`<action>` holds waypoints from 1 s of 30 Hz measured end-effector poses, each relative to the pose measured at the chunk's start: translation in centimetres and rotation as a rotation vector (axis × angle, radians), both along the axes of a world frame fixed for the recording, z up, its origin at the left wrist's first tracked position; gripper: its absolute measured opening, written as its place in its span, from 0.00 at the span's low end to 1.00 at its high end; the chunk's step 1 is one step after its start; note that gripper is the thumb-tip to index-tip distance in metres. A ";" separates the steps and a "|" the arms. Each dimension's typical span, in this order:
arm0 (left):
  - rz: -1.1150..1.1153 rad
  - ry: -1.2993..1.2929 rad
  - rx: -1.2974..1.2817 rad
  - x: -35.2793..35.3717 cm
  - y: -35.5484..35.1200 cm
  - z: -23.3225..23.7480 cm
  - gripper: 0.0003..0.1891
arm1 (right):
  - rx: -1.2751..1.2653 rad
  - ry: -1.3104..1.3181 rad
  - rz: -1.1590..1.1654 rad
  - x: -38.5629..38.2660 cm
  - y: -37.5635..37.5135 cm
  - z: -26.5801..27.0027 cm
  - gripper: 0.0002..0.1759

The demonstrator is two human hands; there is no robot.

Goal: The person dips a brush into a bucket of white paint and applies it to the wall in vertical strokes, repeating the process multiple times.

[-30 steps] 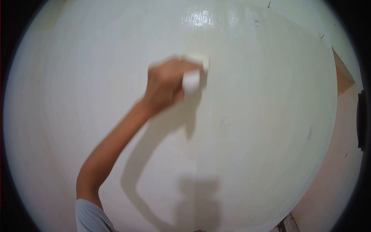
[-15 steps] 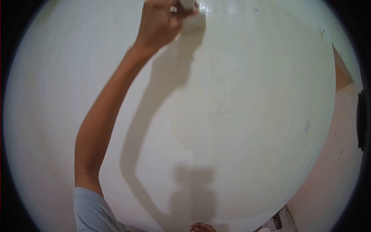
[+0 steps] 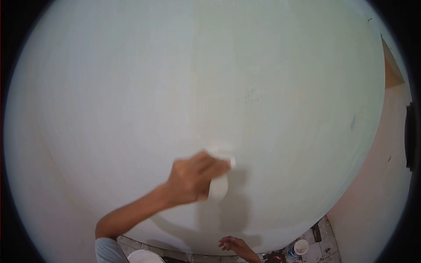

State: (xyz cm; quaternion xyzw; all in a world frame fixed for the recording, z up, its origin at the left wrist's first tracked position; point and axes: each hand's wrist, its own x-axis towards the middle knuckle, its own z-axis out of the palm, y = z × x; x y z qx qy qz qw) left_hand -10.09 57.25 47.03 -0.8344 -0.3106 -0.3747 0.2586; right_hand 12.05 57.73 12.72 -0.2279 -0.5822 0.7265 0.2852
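My left hand (image 3: 190, 177) is closed around a white paintbrush (image 3: 218, 187) at the lower middle of the wall (image 3: 131, 96). Its pale handle shows below my fingers. The brush head at the wall surface is blurred and partly hidden by my hand. A faint greenish, uneven coat covers the wall's right part, and the left part looks whiter. Low at the bottom edge, my right hand (image 3: 234, 245) hangs with loosely bent fingers apart, and nothing shows in it.
A white bucket (image 3: 144, 257) stands on the floor at the bottom left. To the right, a small open can (image 3: 301, 247) sits on stained tiles (image 3: 324, 239). A pinkish side wall (image 3: 368, 193) meets the painted wall, with a brown triangular patch (image 3: 393, 74) higher up.
My left hand has swept down the wall with the paintbrush, from the top edge to the lower middle. My right hand shows more, and the bucket and can have come into fuller view.
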 end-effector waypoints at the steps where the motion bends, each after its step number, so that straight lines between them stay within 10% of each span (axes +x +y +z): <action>1: -0.071 -0.014 0.160 -0.2 1.6 1.4 0.20 | 0.025 -0.068 0.002 0.2 0.0 -0.5 0.14; 6: -0.250 -0.095 0.611 -0.3 5.2 14.5 0.14 | 0.038 -0.094 -0.015 -0.5 0.1 1.2 0.14; 10: 0.023 0.017 0.753 -0.7 7.1 16.6 0.17 | 0.003 -0.105 -0.041 -0.8 1.0 2.9 0.14; 16: 0.008 0.125 0.391 -2.0 6.2 -4.0 0.09 | -0.042 -0.048 -0.064 -0.5 1.0 1.5 0.13; 21: -0.107 -0.015 0.145 -1.0 3.5 -8.9 0.11 | -0.009 -0.095 -0.082 0.6 0.9 3.1 0.13; 24: -0.068 -0.085 0.038 -1.3 4.2 -3.4 0.19 | 0.000 -0.098 -0.071 0.7 1.2 3.3 0.13; 30: -0.221 0.023 0.718 -1.8 7.7 10.7 0.13 | 0.042 -0.080 -0.074 -0.5 1.4 4.5 0.13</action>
